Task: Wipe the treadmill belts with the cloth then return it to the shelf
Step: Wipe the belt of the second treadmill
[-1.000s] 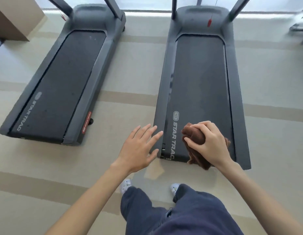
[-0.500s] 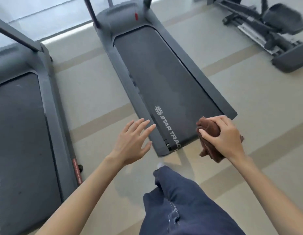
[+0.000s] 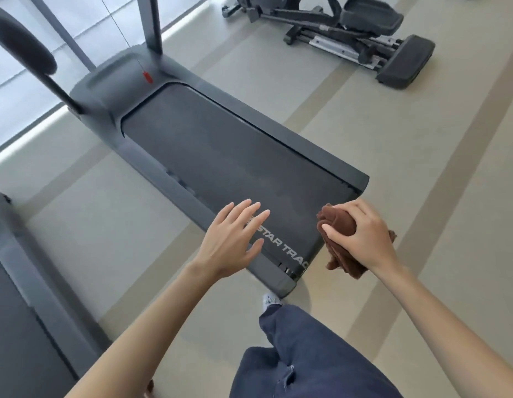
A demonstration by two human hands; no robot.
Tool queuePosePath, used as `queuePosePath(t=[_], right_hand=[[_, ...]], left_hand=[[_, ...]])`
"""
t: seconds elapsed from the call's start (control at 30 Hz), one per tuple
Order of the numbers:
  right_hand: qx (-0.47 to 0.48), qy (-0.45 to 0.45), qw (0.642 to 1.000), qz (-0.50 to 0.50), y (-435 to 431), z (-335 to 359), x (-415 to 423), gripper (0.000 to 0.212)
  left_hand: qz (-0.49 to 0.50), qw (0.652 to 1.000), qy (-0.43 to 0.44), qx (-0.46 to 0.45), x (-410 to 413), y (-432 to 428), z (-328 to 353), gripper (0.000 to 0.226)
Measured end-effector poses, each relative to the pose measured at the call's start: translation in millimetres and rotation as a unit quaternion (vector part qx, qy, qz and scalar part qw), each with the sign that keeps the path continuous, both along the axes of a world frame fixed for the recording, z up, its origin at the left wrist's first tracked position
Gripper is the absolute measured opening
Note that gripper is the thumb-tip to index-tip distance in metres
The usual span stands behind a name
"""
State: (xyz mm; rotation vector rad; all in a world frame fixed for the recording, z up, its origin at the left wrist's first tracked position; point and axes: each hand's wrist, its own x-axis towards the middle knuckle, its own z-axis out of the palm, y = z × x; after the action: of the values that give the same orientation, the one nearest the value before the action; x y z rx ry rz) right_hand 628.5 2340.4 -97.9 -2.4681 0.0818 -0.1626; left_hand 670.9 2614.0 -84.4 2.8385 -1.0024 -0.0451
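Observation:
A dark grey treadmill point(image 3: 152, 81) runs diagonally from upper left to centre, its black belt point(image 3: 220, 156) marked STAR TRAC near the rear end. My right hand point(image 3: 364, 237) is closed around a bunched brown cloth point(image 3: 340, 225), held just off the belt's rear right corner, above the floor. My left hand point(image 3: 235, 239) hovers with fingers spread over the rear left edge of the same treadmill, holding nothing. A second treadmill point(image 3: 17, 311) shows only partly at the left edge. No shelf is in view.
An elliptical trainer point(image 3: 350, 33) stands at the top right on the beige striped floor point(image 3: 421, 168). My leg in dark blue trousers point(image 3: 301, 357) and a white shoe point(image 3: 269, 300) are just behind the treadmill's end. A window runs along the top left.
The view has swung to the right: the treadmills slid left and the elliptical came into sight. The cloth in my right hand has moved off the belt's rear end to beside its corner.

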Motion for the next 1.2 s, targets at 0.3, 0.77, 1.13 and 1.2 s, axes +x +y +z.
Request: queuePosePath(t=[0.3,0.77,1.13,1.2], right_hand=[[-0.031,0.015,0.997,-0.072,12.8,0.3,54.9,0.035],[-0.007,0.056,0.952,-0.3,48.7,-120.2,91.0,0.036],[-0.013,0.078,0.93,-0.36,54.3,-428.9,108.4,0.037],[-0.015,0.069,0.926,-0.37,51.0,-499.5,110.0,0.037]], left_hand=[[-0.081,0.997,0.011,-0.005,97.5,11.5,-10.1,0.051],[-0.324,0.94,0.073,0.075,229.2,2.0,-130.5,0.051],[-0.351,0.925,0.1,0.107,243.7,-46.8,-439.3,0.057],[-0.376,0.913,0.087,0.133,244.0,-54.5,-510.4,0.058]])
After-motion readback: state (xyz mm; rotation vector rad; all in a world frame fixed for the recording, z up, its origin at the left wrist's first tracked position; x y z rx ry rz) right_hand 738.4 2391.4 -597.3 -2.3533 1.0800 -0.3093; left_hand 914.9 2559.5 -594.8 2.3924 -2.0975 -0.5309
